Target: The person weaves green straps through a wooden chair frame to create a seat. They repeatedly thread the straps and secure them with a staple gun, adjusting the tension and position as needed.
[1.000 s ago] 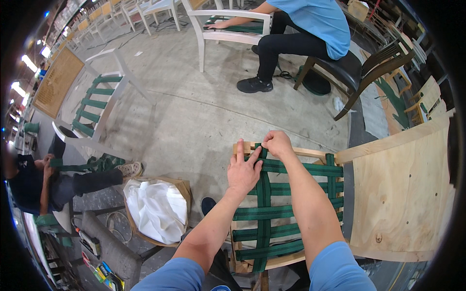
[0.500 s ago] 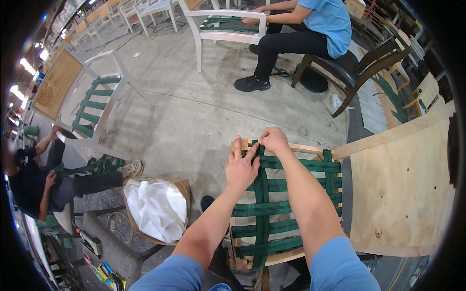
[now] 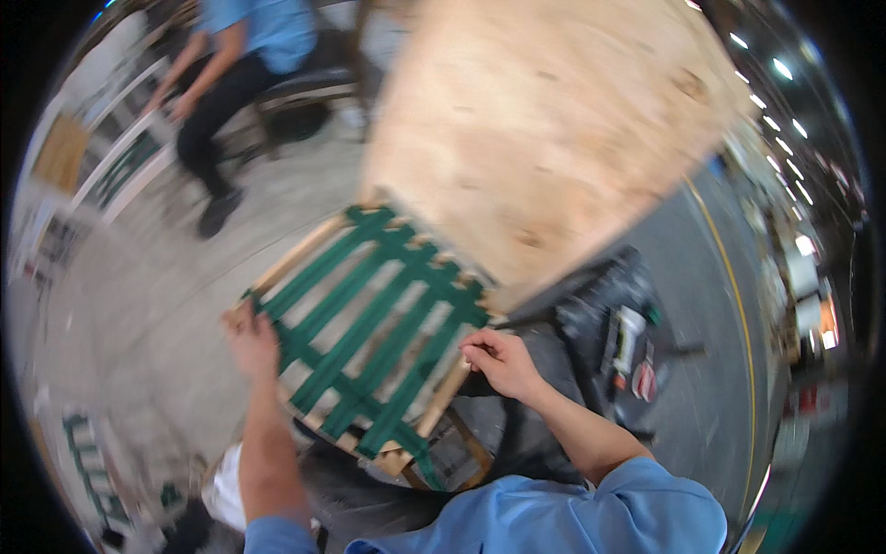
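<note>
A wooden chair frame (image 3: 293,255) with dark green webbing straps (image 3: 369,305) woven across its seat lies before me, turned at an angle. A large plywood panel (image 3: 554,138) rises from its far side. My left hand (image 3: 253,346) is closed round the left corner of the frame, next to a strap end; motion blurs its fingers. By the right rail of the seat, my right hand (image 3: 506,366) is closed with thumb and fingertips together. Whether it pinches something small I cannot make out. One strap end (image 3: 426,469) hangs past the near rail.
Black plastic sheeting (image 3: 591,305) with a white-and-red tube-like tool (image 3: 628,342) lies right of the chair. Upper left, a seated person in a blue shirt (image 3: 268,37) works at a white chair (image 3: 129,175). A yellow line (image 3: 729,286) runs along the floor.
My view has swung right and the chair frame appears turned. My hands, together at the far left corner before, are now apart: left on a corner, right by the right rail.
</note>
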Action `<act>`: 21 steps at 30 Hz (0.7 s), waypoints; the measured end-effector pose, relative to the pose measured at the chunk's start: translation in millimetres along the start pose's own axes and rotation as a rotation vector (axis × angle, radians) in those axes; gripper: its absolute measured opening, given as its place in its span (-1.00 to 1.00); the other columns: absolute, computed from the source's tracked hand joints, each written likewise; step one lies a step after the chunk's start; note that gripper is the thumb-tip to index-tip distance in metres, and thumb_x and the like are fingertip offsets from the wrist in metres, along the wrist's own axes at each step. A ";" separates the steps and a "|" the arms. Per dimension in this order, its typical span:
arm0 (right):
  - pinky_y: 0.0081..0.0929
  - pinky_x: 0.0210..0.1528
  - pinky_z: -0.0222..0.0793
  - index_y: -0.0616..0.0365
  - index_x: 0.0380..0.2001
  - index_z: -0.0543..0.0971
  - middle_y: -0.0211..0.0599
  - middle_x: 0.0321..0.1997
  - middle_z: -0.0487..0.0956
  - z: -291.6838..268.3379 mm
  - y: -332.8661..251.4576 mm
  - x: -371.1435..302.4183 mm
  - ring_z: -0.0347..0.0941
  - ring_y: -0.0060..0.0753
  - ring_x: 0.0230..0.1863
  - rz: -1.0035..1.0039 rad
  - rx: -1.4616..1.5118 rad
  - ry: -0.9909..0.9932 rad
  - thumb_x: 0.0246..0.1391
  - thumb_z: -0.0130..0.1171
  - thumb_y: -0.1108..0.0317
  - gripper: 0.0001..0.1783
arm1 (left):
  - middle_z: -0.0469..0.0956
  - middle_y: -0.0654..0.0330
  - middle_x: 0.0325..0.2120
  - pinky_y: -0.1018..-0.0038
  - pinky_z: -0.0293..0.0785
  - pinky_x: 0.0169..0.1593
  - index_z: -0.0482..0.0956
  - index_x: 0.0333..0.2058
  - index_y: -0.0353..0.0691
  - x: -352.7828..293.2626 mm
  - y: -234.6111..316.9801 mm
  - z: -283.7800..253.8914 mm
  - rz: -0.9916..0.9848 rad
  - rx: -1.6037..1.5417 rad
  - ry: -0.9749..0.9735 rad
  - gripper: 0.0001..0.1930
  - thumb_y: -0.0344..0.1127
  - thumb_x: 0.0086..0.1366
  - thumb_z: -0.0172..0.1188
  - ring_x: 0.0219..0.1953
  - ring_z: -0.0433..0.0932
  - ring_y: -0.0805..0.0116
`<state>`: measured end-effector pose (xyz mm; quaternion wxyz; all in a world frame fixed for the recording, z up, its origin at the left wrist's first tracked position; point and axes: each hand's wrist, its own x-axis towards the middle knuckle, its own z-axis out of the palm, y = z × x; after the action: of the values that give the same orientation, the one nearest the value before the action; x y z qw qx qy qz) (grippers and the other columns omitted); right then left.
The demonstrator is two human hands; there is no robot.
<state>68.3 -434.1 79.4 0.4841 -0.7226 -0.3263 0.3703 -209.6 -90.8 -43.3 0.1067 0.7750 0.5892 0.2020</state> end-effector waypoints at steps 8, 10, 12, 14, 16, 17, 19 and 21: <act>-0.23 -0.01 0.52 0.29 -0.11 0.66 0.04 -0.12 0.71 -273.6 71.5 -131.3 0.67 -0.06 -0.07 0.451 -0.893 0.996 0.11 0.33 0.20 -0.61 | 0.01 -0.02 0.51 0.12 0.33 0.36 0.34 0.38 0.38 3.5 21.9 8.7 -0.157 0.024 -0.172 -0.46 0.07 0.45 0.03 0.44 0.24 -0.02; -0.17 -0.01 0.50 0.31 -0.14 0.68 0.06 -0.15 0.71 -286.8 101.1 -115.3 0.66 -0.01 -0.05 0.753 -0.841 0.810 -0.01 0.41 0.09 -0.50 | -0.02 -0.06 0.51 0.14 0.26 0.41 0.36 0.38 0.32 8.2 18.5 -5.0 -0.168 0.028 -0.150 -0.45 0.02 0.43 0.06 0.47 0.17 -0.04; -0.12 -0.22 0.50 0.36 -0.23 0.68 -0.01 -0.25 0.72 -289.4 125.6 -102.8 0.69 -0.03 -0.21 0.741 -0.708 0.747 -0.06 0.48 0.03 -0.45 | -0.03 -0.07 0.51 0.16 0.22 0.44 0.36 0.37 0.33 10.6 16.9 -14.6 -0.118 0.053 -0.106 -0.45 0.02 0.42 0.09 0.49 0.11 -0.08; -0.15 -0.21 0.51 0.50 -0.22 0.63 0.09 -0.25 0.69 -285.7 144.8 -101.1 0.67 -0.07 -0.20 0.645 -0.630 0.790 -0.13 0.53 0.12 -0.41 | -0.05 -0.01 0.53 0.13 0.26 0.41 0.36 0.36 0.45 15.3 25.4 -25.2 -0.171 0.044 -0.096 -0.46 0.09 0.41 0.09 0.47 0.16 -0.12; -0.19 -0.26 0.48 0.37 -0.29 0.60 -0.20 -0.34 0.62 -301.0 145.7 -138.4 0.56 -0.17 -0.35 0.572 -0.311 1.022 -0.22 0.44 0.38 -0.61 | -0.07 0.06 0.53 0.08 0.45 0.27 0.37 0.33 0.57 21.2 53.1 -10.8 -0.206 -0.007 -0.169 -0.47 0.13 0.39 0.08 0.31 0.37 -0.17; -0.17 -0.18 0.46 0.46 -0.18 0.59 -0.05 -0.23 0.65 -297.1 150.7 -138.6 0.54 -0.20 -0.28 0.649 -0.250 0.955 -0.22 0.37 0.37 -0.51 | -0.06 0.08 0.53 0.09 0.50 0.23 0.36 0.33 0.59 21.5 56.7 -16.3 -0.207 0.049 -0.163 -0.48 0.14 0.39 0.08 0.25 0.41 -0.17; -0.19 -0.25 0.44 0.50 -0.12 0.55 -0.02 -0.21 0.65 -323.3 121.6 -145.5 0.56 -0.13 -0.33 0.616 -0.440 1.010 -0.22 0.29 0.38 -0.47 | -0.07 0.11 0.53 0.10 0.50 0.22 0.36 0.34 0.57 16.3 48.4 -9.7 -0.226 -0.037 -0.163 -0.47 0.13 0.40 0.07 0.22 0.43 -0.17; -0.35 -0.52 0.32 0.33 -0.15 0.48 -0.26 -0.50 0.51 -298.2 130.3 -80.9 0.43 -0.37 -0.57 0.263 -0.614 1.160 -0.24 0.18 0.53 -0.56 | -0.08 0.12 0.53 0.12 0.51 0.21 0.35 0.34 0.57 -3.3 7.0 -41.0 -0.360 0.054 -0.160 -0.47 0.13 0.40 0.06 0.21 0.43 -0.16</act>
<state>295.3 -679.3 51.2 0.3042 -0.9433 -0.0130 -0.1321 -222.3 -99.0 -4.5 0.1668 0.6734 0.7130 0.1015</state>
